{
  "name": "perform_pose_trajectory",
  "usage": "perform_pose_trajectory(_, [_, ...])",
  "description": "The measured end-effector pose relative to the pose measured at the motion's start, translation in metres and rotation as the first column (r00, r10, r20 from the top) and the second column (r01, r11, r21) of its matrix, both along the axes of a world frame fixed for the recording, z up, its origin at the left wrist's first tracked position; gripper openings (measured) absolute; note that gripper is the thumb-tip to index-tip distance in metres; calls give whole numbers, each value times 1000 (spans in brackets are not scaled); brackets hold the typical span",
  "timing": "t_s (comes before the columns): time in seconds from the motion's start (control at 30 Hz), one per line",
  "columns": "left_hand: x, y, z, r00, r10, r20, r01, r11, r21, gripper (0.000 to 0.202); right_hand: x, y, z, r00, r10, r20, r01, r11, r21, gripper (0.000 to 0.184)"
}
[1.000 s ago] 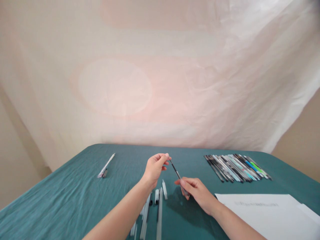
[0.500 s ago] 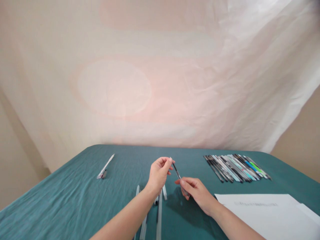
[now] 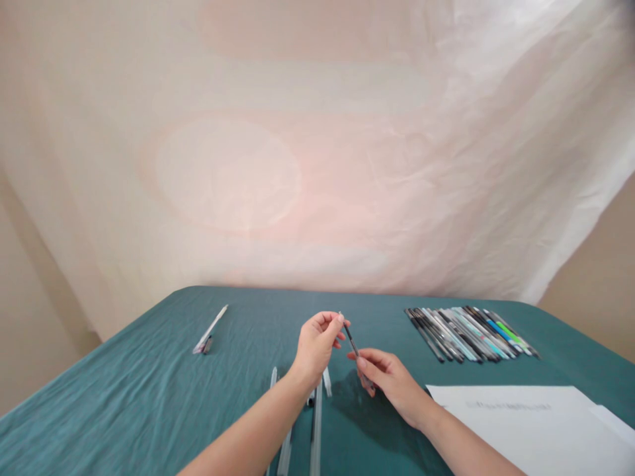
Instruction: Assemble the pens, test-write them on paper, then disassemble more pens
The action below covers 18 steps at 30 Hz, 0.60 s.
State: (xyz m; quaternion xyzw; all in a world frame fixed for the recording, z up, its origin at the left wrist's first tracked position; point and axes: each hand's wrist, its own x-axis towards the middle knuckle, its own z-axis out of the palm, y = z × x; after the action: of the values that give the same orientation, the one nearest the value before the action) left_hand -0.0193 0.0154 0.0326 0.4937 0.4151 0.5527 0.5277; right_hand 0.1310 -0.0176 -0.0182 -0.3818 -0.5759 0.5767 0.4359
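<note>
A slim dark pen point(image 3: 351, 339) slants between my two hands above the middle of the table. The fingertips of my left hand point(image 3: 322, 337) pinch its upper end. Its lower part is gripped by my right hand point(image 3: 381, 375), whose fingers partly cover it. Whether it is a whole pen or only its inner part is too small to tell. Under my left forearm lie several clear and white pens point(image 3: 315, 430), partly hidden by the arm.
A neat row of several pens point(image 3: 466, 334) lies at the back right. White paper sheets point(image 3: 516, 423) with faint scribbles are at the front right. At the left, a white pen point(image 3: 213, 327) rests beside a small dark piece point(image 3: 208, 344). Green cloth point(image 3: 124, 396) covers the table.
Both hands stay almost in place with the pen between them. My left fingertips have shifted very slightly to the right.
</note>
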Motion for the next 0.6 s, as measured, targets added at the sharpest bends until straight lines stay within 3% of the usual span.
perform_pose_trajectory(0.27, [-4,0,4,994,-106,-17,105,994,-33,35,0,1,0,1000,-9,-23,10,1000,10,33])
perform_pose_trajectory(0.4, [-20,12,7,948,-233,-218,213,970,-114,50,1,1,1,999,-22,-40,22,1000,-4,34])
perform_pose_trajectory(0.47, [-31,18,5,841,-202,-502,174,979,-103,54,1,1,1,999,-24,-40,24,1000,-14,35])
perform_pose_trajectory(0.53, [-41,22,2,608,-46,-792,103,994,22,48,1,1,0,999,-28,-39,28,999,-20,36])
perform_pose_trajectory(0.6, [-46,21,-3,352,66,-934,81,992,101,38,2,1,-1,999,-33,-38,32,999,-23,37])
